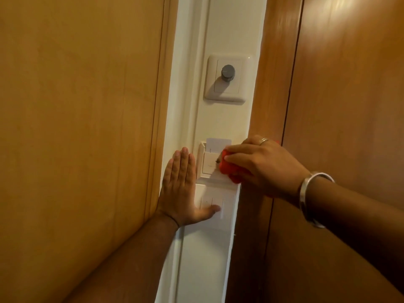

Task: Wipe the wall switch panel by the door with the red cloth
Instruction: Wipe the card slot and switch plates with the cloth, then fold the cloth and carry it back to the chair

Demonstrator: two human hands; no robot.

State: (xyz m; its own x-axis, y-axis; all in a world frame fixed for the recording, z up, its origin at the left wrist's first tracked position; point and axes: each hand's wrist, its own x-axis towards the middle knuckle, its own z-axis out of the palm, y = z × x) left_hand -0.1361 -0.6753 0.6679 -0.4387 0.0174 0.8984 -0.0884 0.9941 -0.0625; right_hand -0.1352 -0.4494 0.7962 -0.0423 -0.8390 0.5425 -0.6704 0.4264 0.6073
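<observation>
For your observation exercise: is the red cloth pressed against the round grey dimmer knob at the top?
No, the right hand holds the bunched red cloth against the white key-card holder, well below the round grey dimmer knob.

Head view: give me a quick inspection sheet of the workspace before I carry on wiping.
Surface: narrow white wall strip between wooden panels.
Job's things: red cloth bunched against the key-card holder, a white card standing in its slot; rocker switch panel directly below.
Clutter: nothing seen.
Grippers: right hand closed around the cloth; left hand open, flat on the wall, thumb lying across the rocker switch panel.
Cables: nothing seen.
Surroundings: dimmer plate with grey knob higher up; lighter wooden panel on the left, darker wooden door on the right.
</observation>
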